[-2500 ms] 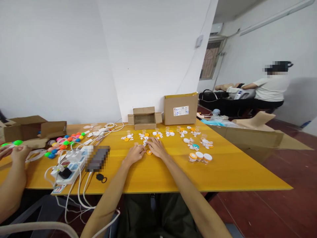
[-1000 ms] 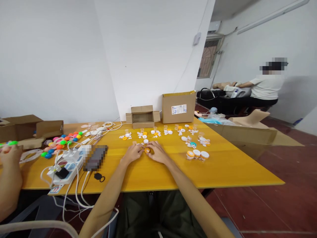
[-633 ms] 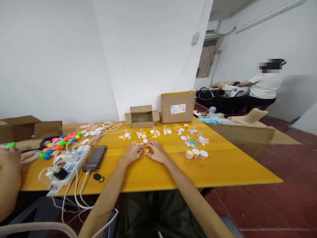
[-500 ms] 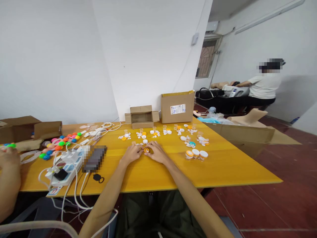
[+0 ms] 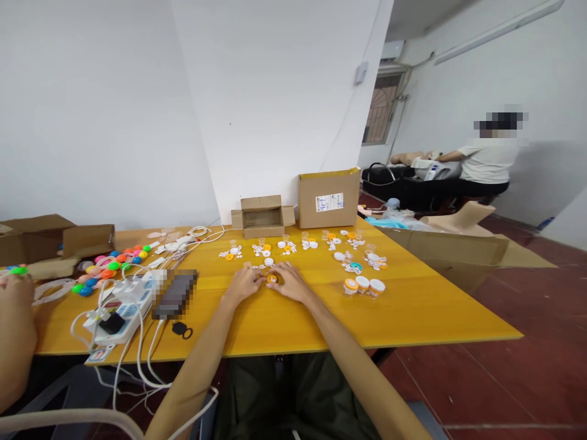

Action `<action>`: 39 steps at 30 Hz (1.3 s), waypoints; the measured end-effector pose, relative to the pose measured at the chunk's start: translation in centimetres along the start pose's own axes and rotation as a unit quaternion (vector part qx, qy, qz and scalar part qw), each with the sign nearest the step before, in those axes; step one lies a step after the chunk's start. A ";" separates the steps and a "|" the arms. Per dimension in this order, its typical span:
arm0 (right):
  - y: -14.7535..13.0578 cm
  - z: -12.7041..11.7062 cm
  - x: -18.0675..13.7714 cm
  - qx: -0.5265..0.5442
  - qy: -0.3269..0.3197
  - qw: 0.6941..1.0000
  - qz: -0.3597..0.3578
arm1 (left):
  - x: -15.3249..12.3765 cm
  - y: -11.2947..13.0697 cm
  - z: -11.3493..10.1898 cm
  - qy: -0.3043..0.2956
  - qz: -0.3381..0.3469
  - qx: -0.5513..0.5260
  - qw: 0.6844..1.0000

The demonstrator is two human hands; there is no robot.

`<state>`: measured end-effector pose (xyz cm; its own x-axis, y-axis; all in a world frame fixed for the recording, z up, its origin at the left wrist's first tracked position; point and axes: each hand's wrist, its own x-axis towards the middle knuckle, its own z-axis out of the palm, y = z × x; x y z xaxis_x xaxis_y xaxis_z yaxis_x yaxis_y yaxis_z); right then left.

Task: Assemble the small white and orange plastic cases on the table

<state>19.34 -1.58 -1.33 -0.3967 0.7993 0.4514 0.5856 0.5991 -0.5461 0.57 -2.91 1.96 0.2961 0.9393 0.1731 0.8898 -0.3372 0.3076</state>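
Between my two hands, low over the yellow table, is a small orange ring-shaped lid (image 5: 271,279) with something white in its middle. My left hand (image 5: 246,283) pinches its left side, and my right hand (image 5: 290,281) closes on its right side with thumb and fingers. Just beyond my fingertips lie a white lid (image 5: 268,262) and small white printed pieces. Farther back are several groups of clear cups, orange and white lids and white pieces, one with a teal ring (image 5: 354,267). Three lidded clear jars (image 5: 362,283) stand together to the right.
An open small carton (image 5: 263,221) and a taller closed box (image 5: 329,200) stand at the back. Left are a power strip (image 5: 132,311) with cables, a dark phone (image 5: 177,294) and colourful balls (image 5: 110,266). Another person's hand (image 5: 17,299) is at far left; someone sits at far right.
My hands and the orange lid stay almost in the same place. At far left the other person's hand has shifted slightly.
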 end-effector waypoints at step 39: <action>0.1 0.1 0.1 -0.012 0.008 1.000 0.010 | 0.4 -0.7 0.3 0.045 -0.004 -0.066 0.997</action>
<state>19.31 -1.41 -1.39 -0.3726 0.8106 0.4518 0.6101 0.5808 -0.5389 0.16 -2.27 1.57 0.2513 0.9348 0.2510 0.8369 -0.3401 0.4289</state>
